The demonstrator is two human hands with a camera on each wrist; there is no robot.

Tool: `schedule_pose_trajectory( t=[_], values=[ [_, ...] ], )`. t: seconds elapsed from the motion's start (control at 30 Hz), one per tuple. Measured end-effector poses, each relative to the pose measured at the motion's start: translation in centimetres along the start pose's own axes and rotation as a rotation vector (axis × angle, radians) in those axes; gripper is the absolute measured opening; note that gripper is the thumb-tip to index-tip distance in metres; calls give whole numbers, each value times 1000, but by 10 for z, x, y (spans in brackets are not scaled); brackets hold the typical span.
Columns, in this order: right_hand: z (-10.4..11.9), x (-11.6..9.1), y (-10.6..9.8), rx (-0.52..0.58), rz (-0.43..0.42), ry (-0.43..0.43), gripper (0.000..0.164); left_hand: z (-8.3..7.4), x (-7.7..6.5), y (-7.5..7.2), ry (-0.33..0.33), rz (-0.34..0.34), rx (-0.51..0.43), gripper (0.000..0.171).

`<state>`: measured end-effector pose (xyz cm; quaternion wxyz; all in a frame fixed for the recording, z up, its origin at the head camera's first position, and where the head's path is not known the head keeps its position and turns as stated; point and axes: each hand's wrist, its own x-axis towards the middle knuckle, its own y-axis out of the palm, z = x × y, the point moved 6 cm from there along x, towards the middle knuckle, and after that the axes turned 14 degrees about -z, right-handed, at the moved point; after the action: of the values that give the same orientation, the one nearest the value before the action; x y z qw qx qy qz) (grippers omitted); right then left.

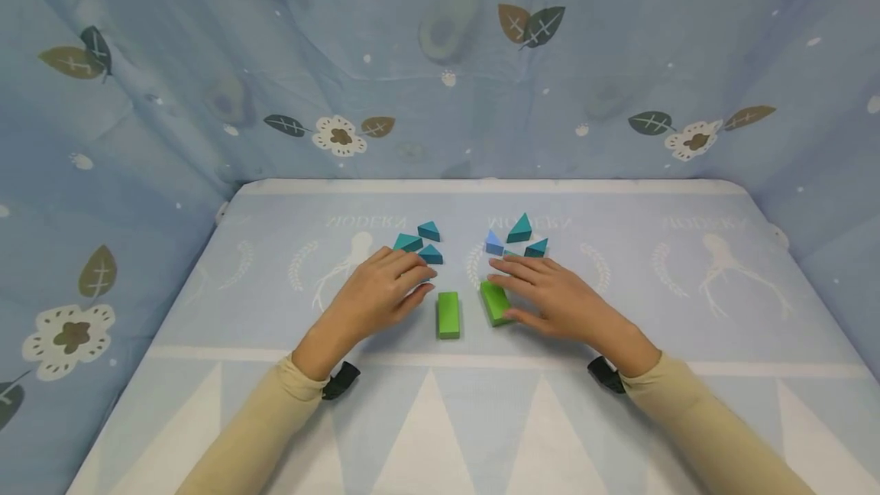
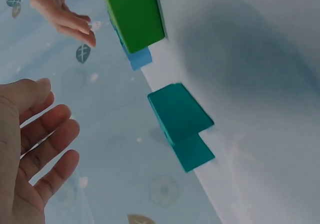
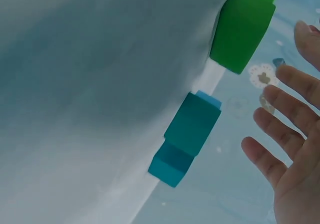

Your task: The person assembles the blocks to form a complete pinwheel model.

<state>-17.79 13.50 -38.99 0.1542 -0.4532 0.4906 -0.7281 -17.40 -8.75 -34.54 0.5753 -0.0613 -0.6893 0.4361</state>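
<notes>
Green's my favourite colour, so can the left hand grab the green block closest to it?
Probably yes. The left hand looks relaxed and holds nothing, and in the head view no other block shows between it and that green block.

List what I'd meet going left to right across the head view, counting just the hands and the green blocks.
Left hand → left green block → angled green block → right hand.
</notes>
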Motion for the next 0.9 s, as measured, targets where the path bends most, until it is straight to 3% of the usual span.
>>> schedule_pose_trajectory(
  t=[0.17, 0.33, 0.63, 0.9],
  values=[
    [5, 5, 4, 29, -35, -10, 49, -8, -4, 6, 0, 40, -21, 14],
    [6, 5, 7, 56, -43, -10, 41, -12, -12, 18, -15, 134, -46, 20],
    [2, 2, 10, 66, 52, 32, 40, -18, -22, 30, -63, 302, -75, 32],
    [1, 0, 11, 85, 81, 68, 42, -16, -29, 37, -93, 352, -98, 36]
  ],
)
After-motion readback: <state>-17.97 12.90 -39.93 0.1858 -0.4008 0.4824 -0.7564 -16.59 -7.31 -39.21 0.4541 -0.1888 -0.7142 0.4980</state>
